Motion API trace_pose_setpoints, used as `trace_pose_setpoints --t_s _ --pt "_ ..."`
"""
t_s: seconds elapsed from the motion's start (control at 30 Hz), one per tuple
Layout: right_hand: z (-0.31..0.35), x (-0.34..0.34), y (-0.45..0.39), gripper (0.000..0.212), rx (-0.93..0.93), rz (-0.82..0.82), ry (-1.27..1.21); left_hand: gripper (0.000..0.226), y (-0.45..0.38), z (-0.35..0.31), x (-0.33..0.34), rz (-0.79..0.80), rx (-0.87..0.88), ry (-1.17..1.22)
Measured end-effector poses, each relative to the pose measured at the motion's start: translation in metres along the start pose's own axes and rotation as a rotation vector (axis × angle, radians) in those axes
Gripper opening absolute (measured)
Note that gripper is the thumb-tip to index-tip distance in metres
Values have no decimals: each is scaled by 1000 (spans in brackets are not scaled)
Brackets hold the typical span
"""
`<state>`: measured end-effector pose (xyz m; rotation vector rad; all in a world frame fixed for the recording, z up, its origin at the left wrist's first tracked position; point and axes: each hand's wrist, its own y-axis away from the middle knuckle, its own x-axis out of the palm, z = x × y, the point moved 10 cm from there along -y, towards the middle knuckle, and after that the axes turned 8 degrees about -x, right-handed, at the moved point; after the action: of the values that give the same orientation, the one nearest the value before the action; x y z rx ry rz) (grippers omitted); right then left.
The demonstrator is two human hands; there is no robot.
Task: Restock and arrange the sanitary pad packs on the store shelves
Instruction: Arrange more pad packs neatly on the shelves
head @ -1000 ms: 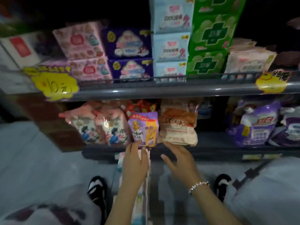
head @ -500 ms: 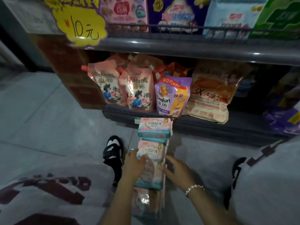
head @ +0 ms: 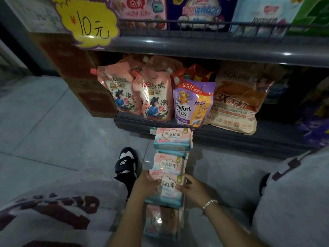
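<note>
A row of pink and teal sanitary pad packs lies on the floor between my knees, running toward the bottom shelf. My left hand (head: 146,184) grips the left side of one pad pack (head: 168,188), thumb on its face. My right hand (head: 194,188) holds its right side, fingers curled at the edge. Beyond it lie another pack (head: 169,164) and the farthest pack (head: 172,139) by the shelf foot. One more pack (head: 160,221) lies closer to me, partly hidden by my arms.
The bottom shelf (head: 222,134) carries pink detergent pouches (head: 153,97), a purple Comfort pouch (head: 193,104) and an orange bag (head: 236,102). The upper shelf rail (head: 213,45) holds pad boxes, with a yellow price sign (head: 89,22). My sandalled foot (head: 127,163) stands left of the packs.
My hands dropped from the bottom shelf down to the packs on the floor and closed on one. The view tilted downward and moved nearer.
</note>
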<state>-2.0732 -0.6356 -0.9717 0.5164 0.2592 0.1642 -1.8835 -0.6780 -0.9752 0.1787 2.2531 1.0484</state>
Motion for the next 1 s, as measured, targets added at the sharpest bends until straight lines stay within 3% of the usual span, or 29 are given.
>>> trace_pose_setpoints --t_s 0.23,0.4,0.47,0.63,0.73,1.0 --pt "33 -52 1 29 -125 -198 -336 25 47 -69 -26 23 155 324" --pt "68 -104 30 26 -226 -288 -502 48 86 -126 -19 94 254 471" --pt "79 -126 46 29 -244 -287 -534 52 102 -149 -8 149 259 502" --pt "123 -199 86 53 -363 -327 -610 37 149 -241 10 206 455 455" --pt "159 -259 116 49 -458 -385 -564 31 185 -309 25 226 579 429" --pt "212 -440 187 54 -700 -695 -483 40 271 -481 92 230 903 405"
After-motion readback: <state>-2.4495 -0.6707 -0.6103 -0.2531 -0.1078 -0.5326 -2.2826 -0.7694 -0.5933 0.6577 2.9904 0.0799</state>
